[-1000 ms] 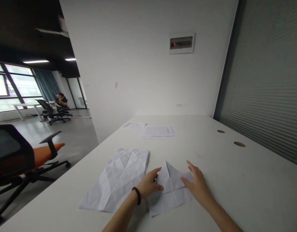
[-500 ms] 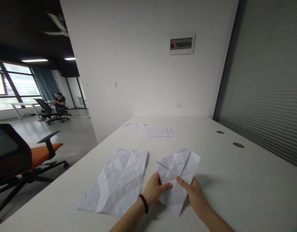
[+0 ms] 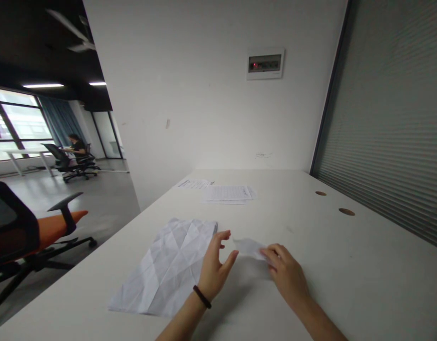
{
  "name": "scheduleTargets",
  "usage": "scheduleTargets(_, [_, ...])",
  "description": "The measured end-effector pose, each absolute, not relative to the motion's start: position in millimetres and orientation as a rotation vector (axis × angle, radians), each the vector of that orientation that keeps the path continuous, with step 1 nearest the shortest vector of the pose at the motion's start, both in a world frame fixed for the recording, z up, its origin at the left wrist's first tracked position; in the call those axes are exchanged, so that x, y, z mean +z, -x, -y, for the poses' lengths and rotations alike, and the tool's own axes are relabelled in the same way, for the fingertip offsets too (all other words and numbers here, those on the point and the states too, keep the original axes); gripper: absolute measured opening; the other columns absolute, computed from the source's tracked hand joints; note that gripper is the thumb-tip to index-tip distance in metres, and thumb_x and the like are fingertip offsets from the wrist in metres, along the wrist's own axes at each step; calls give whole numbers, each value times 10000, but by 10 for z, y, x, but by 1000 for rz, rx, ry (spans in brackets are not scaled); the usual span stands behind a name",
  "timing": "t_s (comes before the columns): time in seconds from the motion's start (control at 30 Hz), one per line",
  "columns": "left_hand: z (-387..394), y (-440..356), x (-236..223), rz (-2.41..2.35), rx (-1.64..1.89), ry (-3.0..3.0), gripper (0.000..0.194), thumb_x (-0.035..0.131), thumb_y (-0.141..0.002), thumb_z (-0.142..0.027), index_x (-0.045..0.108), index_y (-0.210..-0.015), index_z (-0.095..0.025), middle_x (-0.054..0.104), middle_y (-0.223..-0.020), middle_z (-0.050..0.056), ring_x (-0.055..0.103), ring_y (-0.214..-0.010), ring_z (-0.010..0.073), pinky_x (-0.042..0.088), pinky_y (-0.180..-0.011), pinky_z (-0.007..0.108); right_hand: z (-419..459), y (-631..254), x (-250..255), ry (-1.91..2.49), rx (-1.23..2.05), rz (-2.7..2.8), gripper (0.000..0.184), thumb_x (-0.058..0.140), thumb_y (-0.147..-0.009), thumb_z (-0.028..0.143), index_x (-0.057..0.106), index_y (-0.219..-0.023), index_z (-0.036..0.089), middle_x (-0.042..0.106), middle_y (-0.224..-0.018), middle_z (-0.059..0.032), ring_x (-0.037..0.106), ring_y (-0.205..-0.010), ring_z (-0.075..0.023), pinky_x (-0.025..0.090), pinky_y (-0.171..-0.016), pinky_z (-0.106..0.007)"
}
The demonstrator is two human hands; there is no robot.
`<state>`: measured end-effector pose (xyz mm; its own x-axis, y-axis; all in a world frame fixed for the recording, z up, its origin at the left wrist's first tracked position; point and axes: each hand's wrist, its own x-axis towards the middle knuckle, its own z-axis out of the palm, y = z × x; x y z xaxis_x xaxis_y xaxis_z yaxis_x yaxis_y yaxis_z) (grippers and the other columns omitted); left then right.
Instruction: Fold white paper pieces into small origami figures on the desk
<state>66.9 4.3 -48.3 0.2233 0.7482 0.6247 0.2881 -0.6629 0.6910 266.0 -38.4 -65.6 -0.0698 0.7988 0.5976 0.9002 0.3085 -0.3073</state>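
The right hand (image 3: pixel 289 275) clamps its fingers on thin white paper (image 3: pixel 249 247), narrow, long axis crosswise, pointing toward the left hand (image 3: pixel 213 267), fingers apart.

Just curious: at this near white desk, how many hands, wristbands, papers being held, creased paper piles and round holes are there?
Left hand plus right hand: 2
Wristband: 1
Held paper: 1
Creased paper pile: 1
Round holes: 2
Total: 7
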Motion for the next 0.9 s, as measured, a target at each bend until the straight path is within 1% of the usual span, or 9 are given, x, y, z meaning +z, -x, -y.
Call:
scheduleTargets(0.07, [19,-672,-435,-835,1313,-2235,284,488,-816,-284,471,-1090,-213,517,-1083,75,473,-1020,207,392,-853,364,394,-2522,-686,1591,-78,2055,497,417,-642,-23,584,-1002,276,585,-921,-27,528,-885,-176,427,-785,-282])
scheduleTargets(0.17, [81,-692,-406,-703,1027,-2422,250,450,-837,-303,516,-1067,-229,561,-1048,50,497,-996,186,383,-882,338,401,-2418,-715,1631,86,2196,417,423,-678,13,604,-968,251,584,-942,-32,527,-886,-172,416,-789,-272])
scheduleTargets(0.23, [83,-711,-451,-712,799,-2540,348,512,-792,-336,495,-1126,-239,547,-1116,51,484,-1031,204,372,-904,353,415,-2422,-703,1573,195,2213,369,431,-698,49,602,-967,237,572,-987,-34,510,-930,-167,396,-826,-265])
scheduleTargets(0.33, [42,-731,-588,-804,528,-2656,611,641,-663,-376,428,-1216,-228,461,-1249,79,420,-1120,258,317,-955,408,451,-2483,-640,1479,318,2205,360,450,-693,71,599,-976,236,567,-1013,-26,480,-986,-159,359,-886,-260])
scheduleTargets(0.37, [26,-732,-632,-818,481,-2668,639,652,-649,-374,421,-1224,-221,445,-1266,82,403,-1139,260,303,-967,408,462,-2508,-616,1466,334,2201,361,455,-690,77,601,-978,239,570,-1008,-24,478,-986,-159,355,-891,-264])
scheduleTargets(0.6, [-14,-703,-675,-949,450,-2640,435,545,-721,-238,504,-1155,-227,485,-1237,53,434,-1117,225,310,-961,375,451,-2711,-554,1540,346,2056,338,493,-667,123,625,-961,223,607,-985,-45,519,-952,-179,381,-876,-292])
scheduleTargets(0.73, [-24,-690,-608,-926,478,-2568,375,450,-730,-136,572,-1070,-236,568,-1142,20,513,-1030,180,357,-913,301,422,-2785,-554,1539,448,1961,269,485,-710,187,647,-923,216,655,-940,-47,570,-899,-185,408,-833,-297])
scheduleTargets(0.83, [-53,-665,-586,-1010,539,-2486,311,421,-765,-169,614,-999,-236,645,-995,17,580,-897,174,412,-815,272,412,-2811,-544,1498,487,1914,239,460,-764,269,656,-893,227,676,-895,-43,596,-843,-195,428,-779,-305])
scheduleTargets(0.9, [-77,-641,-584,-1121,584,-2438,294,422,-782,-209,615,-1001,-234,669,-908,19,601,-817,178,431,-756,273,401,-2825,-548,1480,488,1902,254,429,-794,302,653,-889,231,679,-887,-41,602,-834,-199,431,-766,-311])
